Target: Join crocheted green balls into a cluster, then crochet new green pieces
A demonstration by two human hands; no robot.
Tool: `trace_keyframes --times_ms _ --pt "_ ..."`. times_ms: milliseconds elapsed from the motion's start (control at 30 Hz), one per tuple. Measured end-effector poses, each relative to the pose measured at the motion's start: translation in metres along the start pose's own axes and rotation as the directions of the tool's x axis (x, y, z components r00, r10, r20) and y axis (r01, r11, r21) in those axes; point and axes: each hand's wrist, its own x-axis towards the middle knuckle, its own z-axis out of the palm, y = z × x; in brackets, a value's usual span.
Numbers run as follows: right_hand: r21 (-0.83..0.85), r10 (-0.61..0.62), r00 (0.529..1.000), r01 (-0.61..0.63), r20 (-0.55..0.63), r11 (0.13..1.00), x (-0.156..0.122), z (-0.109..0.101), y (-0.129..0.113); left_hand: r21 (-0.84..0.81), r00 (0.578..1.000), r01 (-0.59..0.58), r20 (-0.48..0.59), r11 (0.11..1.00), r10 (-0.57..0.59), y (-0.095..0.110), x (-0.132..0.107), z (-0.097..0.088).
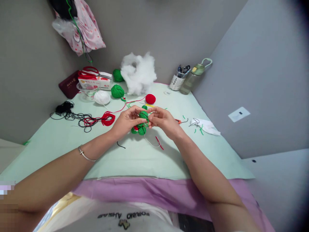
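Observation:
Both my hands meet over the middle of the pale green cloth (135,158). My left hand (126,121) is closed round a small green crocheted piece (142,124) with a bit of red and white at its lower edge. My right hand (162,120) pinches the top of the same piece, fingers pressed together. A thin white strand (151,142) hangs from the piece and loops onto the cloth. A silver bangle (85,155) sits on my left wrist.
On the cloth lie a red crocheted ball (150,98), green yarn balls (117,91), a white yarn ball (101,97), stuffing fluff (138,73), tangled black and red yarn (84,119), red scissors (90,72) on a box, a pen jar (178,79), a bottle (193,77), and white fabric (206,126).

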Motion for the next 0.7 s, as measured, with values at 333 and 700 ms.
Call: trace_keyframes --times_ms 333,700 --pt "-0.407 -0.249 0.962 0.183 -0.115 0.895 0.000 -0.004 0.005 0.029 0.973 0.204 0.107 0.979 -0.206 -0.008 -0.002 0.000" --pt "0.052 -0.139 0.947 0.161 -0.291 0.986 0.009 -0.015 0.000 0.056 0.920 0.324 0.213 0.944 -0.328 0.003 -0.007 0.006"
